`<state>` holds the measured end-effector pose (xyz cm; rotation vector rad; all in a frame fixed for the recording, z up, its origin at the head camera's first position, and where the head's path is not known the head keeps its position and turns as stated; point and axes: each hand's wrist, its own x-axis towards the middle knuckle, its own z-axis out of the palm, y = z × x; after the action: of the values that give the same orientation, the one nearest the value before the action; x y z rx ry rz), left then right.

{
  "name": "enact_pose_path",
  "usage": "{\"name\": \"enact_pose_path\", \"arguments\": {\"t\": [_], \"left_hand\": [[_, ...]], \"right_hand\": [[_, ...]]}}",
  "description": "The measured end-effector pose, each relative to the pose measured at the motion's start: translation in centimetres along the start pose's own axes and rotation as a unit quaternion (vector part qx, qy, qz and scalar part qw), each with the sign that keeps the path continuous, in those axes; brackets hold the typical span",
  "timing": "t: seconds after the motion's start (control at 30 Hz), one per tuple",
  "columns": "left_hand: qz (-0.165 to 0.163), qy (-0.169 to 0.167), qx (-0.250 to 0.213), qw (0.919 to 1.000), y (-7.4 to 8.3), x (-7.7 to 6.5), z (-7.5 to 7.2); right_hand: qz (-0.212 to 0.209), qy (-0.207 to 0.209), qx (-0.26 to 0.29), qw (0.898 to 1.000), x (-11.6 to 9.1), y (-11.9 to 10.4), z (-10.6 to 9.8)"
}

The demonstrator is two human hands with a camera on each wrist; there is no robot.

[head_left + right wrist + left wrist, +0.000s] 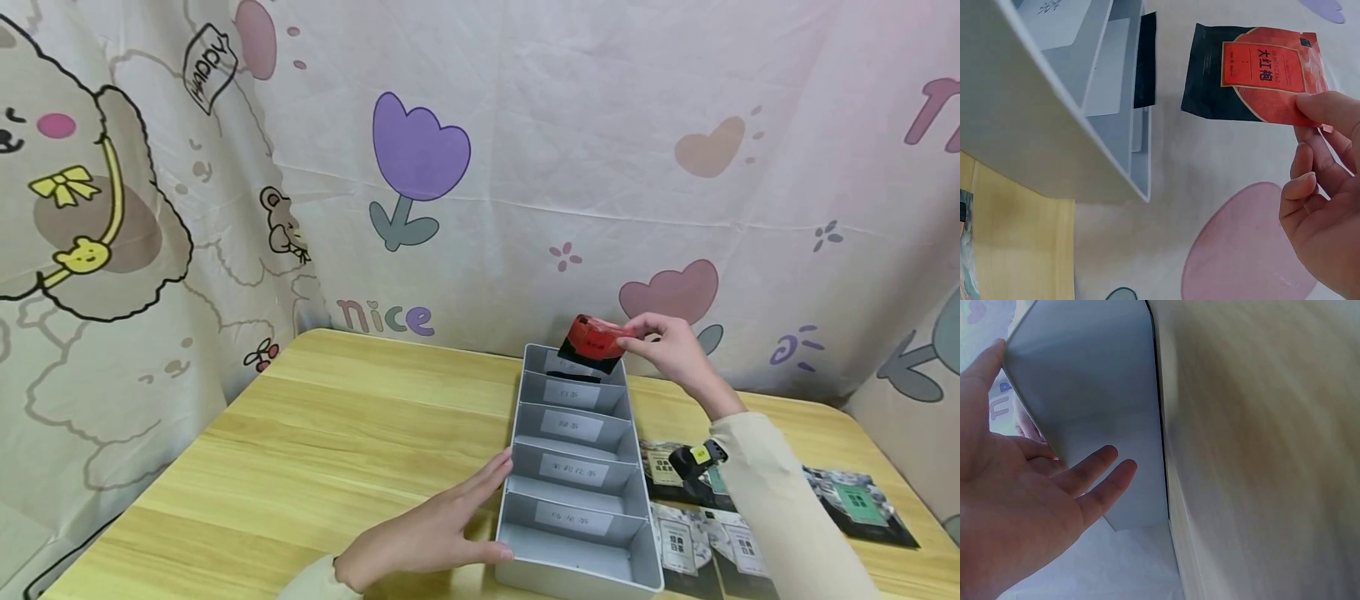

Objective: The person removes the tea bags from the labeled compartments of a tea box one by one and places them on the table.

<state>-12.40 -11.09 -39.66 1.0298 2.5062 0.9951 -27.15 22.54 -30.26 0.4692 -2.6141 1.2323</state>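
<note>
My right hand (670, 348) pinches a red and black tea sachet (595, 340) by its edge, thumb on its printed face. The sachet is held above the far end of a long grey divided box (573, 582). In the right wrist view the sachet (1250, 75) is apart from the box wall (1029, 119). A dark flat piece (1145, 59) juts up from the far part of the box. My left hand (427, 533), fingers extended, lies along the near left side of the box; in the left wrist view fingertips touch the side wall (1085, 375).
White labels (573, 471) with Chinese characters mark the box's several compartments. Right of it lie tea sachets with gold (663, 467), white (678, 546) and green (858, 504) labels, partly hidden by my right arm. A printed curtain (525, 167) hangs behind the wooden table (337, 417).
</note>
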Motion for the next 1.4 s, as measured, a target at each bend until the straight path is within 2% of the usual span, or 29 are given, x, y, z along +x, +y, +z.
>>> {"name": "enact_pose_path", "arguments": {"t": [0.27,0.37,0.43,0.5,0.6,0.67,0.73,0.87,0.97,1.1,1.17,1.4], "left_hand": [[-0.004,-0.002,-0.001,1.0000,0.1,0.0,-0.2],[-0.001,-0.001,0.001,1.0000,0.1,0.0,-0.3],[0.000,-0.001,0.003,1.0000,0.0,0.0,-0.2],[0.001,0.000,0.004,1.0000,0.0,0.0,-0.2],[0.004,0.000,0.002,1.0000,0.0,0.0,-0.2],[0.007,0.001,0.003,1.0000,-0.1,0.0,-0.2],[0.008,0.001,0.005,1.0000,-0.1,0.0,-0.1],[0.011,0.001,0.012,0.9999,-0.2,-0.1,0.2],[0.012,0.002,0.013,0.9998,-0.3,-0.1,0.3],[0.012,0.002,0.013,0.9998,-0.4,-0.1,0.3],[0.011,0.001,0.012,0.9999,-0.4,-0.1,0.3],[0.011,0.006,0.008,0.9999,-0.4,-0.2,0.2]], "right_hand": [[0.011,0.006,0.056,0.998,-1.1,-0.6,-0.7],[0.019,-0.001,0.113,0.993,-1.7,-0.8,-0.8],[0.038,-0.014,0.170,0.985,-2.1,-1.0,-0.9],[0.065,-0.030,0.235,0.969,-2.6,-1.0,-1.0],[0.103,-0.053,0.282,0.952,-3.6,-0.7,-1.1],[0.115,-0.060,0.285,0.950,-4.4,-0.4,-1.2],[0.119,-0.060,0.269,0.954,-5.4,0.1,-1.3],[0.132,-0.039,0.257,0.957,-7.4,1.2,-1.6],[0.147,-0.021,0.258,0.955,-8.8,2.1,-1.9],[0.168,-0.014,0.243,0.955,-10.6,3.4,-2.6],[0.182,-0.013,0.240,0.954,-11.6,4.2,-3.0],[0.260,-0.012,0.225,0.939,-14.4,7.0,-4.7]]}}
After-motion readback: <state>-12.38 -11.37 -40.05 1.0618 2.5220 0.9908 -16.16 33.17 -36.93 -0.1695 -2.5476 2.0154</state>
